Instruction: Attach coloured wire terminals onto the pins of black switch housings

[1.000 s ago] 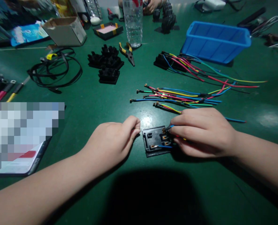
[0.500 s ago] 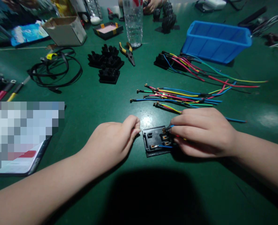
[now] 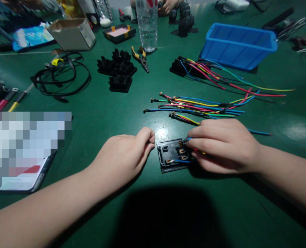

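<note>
A black plastic socket panel (image 3: 170, 155) lies on the green table between my hands, with brass terminals in its slots. One terminal at its lower left carries a blue wire (image 3: 181, 161) running right under my fingers. My right hand (image 3: 223, 146) is closed at the panel's right side, pinching a blue wire (image 3: 187, 140) whose terminal end meets the upper right slot. Red and yellow wire shows beneath those fingers. Just left of the panel, my left hand (image 3: 128, 150) is closed with its fingers curled; whether anything is inside cannot be seen.
Terminal-ended wires (image 3: 199, 105) lie beyond my right hand, before a wired black part (image 3: 177, 67) and a blue bin (image 3: 240, 46). Farther off are pliers (image 3: 141, 60), black plastic parts (image 3: 116, 69), a bottle (image 3: 147, 31) and a cable coil (image 3: 61, 77). A phone (image 3: 26, 182) lies left.
</note>
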A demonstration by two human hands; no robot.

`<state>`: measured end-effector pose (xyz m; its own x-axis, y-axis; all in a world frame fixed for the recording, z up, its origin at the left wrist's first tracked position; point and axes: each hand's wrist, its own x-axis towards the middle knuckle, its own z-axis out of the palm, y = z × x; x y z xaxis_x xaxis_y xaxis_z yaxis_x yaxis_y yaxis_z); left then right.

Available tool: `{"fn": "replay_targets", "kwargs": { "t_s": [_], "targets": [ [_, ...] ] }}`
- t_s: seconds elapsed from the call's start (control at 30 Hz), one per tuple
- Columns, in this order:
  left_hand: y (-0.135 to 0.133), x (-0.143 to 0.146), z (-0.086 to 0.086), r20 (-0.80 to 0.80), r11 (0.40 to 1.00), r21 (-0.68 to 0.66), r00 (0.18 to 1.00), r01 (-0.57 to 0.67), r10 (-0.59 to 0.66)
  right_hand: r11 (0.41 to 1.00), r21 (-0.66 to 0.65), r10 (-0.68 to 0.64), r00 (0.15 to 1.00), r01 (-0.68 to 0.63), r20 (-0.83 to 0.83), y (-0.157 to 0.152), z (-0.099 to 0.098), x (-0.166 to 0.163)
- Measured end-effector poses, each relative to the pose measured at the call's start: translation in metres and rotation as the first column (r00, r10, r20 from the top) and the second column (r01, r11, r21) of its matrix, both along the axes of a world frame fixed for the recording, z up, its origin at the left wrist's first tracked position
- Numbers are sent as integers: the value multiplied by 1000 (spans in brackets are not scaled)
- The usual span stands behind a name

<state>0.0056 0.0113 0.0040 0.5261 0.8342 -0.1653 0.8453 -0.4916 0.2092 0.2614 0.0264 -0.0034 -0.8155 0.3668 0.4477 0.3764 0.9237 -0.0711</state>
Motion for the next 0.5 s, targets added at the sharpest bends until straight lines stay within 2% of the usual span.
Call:
{"fn": "replay_targets", "kwargs": {
  "t_s": [0.5],
  "targets": [
    [1, -3, -3, 30, 999, -9, 999, 34, -34, 1000, -8, 8, 1000, -8, 6, 2, 1, -1]
  ]
}}
